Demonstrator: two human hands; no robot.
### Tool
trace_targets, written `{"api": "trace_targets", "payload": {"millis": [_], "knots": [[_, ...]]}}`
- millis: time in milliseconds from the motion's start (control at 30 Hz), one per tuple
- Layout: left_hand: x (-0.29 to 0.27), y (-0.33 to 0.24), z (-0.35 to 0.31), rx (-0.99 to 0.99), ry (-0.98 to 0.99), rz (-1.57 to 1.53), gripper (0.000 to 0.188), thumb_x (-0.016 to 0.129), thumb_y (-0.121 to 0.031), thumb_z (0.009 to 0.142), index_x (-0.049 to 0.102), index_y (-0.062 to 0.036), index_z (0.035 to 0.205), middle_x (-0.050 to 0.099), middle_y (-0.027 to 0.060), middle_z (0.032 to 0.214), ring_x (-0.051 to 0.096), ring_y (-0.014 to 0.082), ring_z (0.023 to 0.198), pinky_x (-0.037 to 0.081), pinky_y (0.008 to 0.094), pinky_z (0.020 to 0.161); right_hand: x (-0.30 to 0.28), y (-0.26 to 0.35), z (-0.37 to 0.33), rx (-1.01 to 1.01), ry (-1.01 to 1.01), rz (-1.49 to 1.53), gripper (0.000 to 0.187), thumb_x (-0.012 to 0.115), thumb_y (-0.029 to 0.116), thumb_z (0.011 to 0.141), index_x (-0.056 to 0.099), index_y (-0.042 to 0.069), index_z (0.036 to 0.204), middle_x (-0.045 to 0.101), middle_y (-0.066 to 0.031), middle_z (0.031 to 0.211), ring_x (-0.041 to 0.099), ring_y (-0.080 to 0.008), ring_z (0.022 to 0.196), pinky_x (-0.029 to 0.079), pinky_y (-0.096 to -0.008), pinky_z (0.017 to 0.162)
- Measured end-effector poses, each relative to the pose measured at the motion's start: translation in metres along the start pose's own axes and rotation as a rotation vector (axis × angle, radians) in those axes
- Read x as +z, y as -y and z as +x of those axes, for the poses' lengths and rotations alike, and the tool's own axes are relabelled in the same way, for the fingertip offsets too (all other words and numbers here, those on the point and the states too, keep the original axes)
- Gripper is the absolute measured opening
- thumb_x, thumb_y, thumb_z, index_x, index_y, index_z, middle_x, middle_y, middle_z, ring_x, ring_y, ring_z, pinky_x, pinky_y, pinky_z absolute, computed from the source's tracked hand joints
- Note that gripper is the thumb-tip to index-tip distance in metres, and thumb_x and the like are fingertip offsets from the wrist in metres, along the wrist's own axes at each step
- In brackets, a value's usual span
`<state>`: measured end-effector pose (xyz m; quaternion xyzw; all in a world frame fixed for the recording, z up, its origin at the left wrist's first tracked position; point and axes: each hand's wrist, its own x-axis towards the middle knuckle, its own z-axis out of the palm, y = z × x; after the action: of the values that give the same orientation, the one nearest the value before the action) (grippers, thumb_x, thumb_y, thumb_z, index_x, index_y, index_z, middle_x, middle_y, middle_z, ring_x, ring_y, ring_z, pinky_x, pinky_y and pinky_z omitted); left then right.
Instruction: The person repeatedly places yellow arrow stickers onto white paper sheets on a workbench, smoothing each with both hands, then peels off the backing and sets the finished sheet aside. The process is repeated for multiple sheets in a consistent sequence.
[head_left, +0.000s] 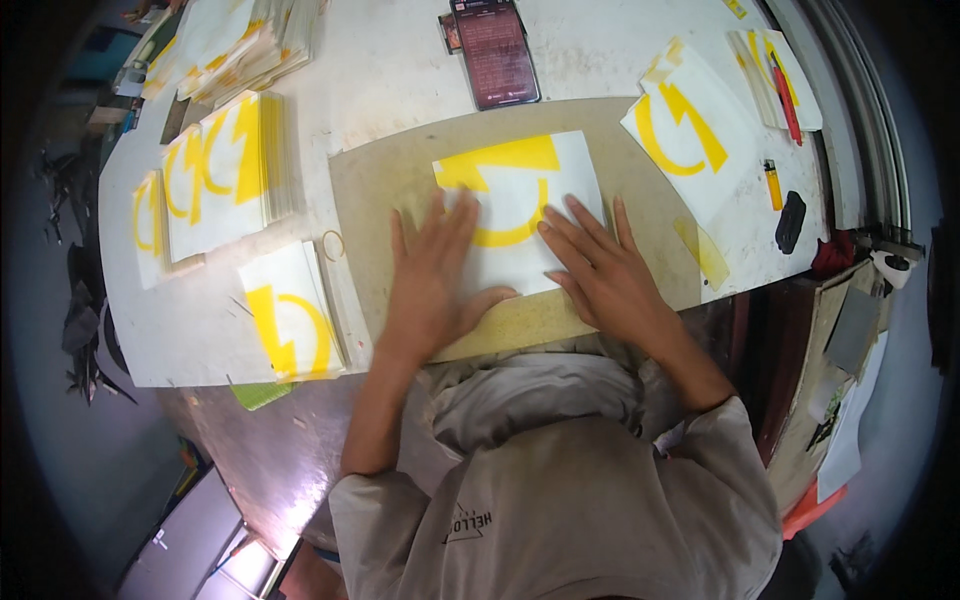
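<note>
Head view, the only one. Both hands are palm down over a white sheet (515, 212) with bold yellow print, which lies flat on the tan board (378, 175) in front of the person. Left hand (430, 268): at the sheet's left edge, thumb out along the lower edge, grip loose and closed on nothing; slightly blurred. Right hand (608, 268): fingers fanned wide over the right edge, nothing pinched.

Step in hand, my reading: smoothing or squaring the sheet. Next move would seem to call for light, even pressure and aligned edges; a hard push might skew it. Whether the sheet is folded, I cannot tell.

Materials: sheet smooth, thin, crisp-cornered, probably paper. Board matte, its near edge curved by the lens. Counter (390, 75) pale, scuffed. Upright stack (235, 165) at left, dense, many thin edges showing. Loose sheets (690, 145) at right, overlapping askew. Phone (497, 58) beyond the board: dark, glossy, rectangular.
</note>
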<state>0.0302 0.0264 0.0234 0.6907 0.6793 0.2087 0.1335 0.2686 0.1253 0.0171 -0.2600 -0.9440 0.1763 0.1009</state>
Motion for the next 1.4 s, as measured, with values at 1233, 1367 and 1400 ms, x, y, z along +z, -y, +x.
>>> {"api": "trace_targets", "payload": {"millis": [1233,1367,1400], "knots": [[0.045,-0.011,-0.018,-0.117,-0.338,-0.257,0.025,0.082,0.0,0.078,0.078,-0.0113,0.1,0.07,0.0064,0.103,0.063,0.0298,0.098,0.048,0.0502,0.102,-0.009,-0.098,0.186,0.108,-0.616,0.152,0.043,0.067,0.033,0.098,0.067,0.007,0.132,0.054,-0.0276,0.145,0.051,-0.0435,0.135,0.039,-0.058,0.11],[0.044,-0.01,-0.02,-0.113,-0.334,-0.248,0.023,0.083,0.0,0.078,0.079,-0.0113,0.098,0.071,0.0053,0.104,0.064,0.0289,0.098,0.048,0.0512,0.103,-0.042,-0.052,0.105,0.001,-0.706,0.237,0.032,0.079,0.007,0.085,0.069,-0.002,0.114,0.068,-0.0215,0.118,0.066,-0.0401,0.107,0.051,-0.0504,0.092],[0.045,-0.01,-0.02,-0.108,-0.336,-0.249,0.022,0.083,-0.001,0.078,0.079,-0.0111,0.097,0.071,0.0054,0.104,0.064,0.0288,0.098,0.048,0.0511,0.103,-0.039,-0.044,0.08,-0.078,-0.672,0.25,0.032,0.08,0.005,0.083,0.069,-0.003,0.113,0.069,-0.0198,0.114,0.066,-0.0382,0.103,0.052,-0.0505,0.09]]}}
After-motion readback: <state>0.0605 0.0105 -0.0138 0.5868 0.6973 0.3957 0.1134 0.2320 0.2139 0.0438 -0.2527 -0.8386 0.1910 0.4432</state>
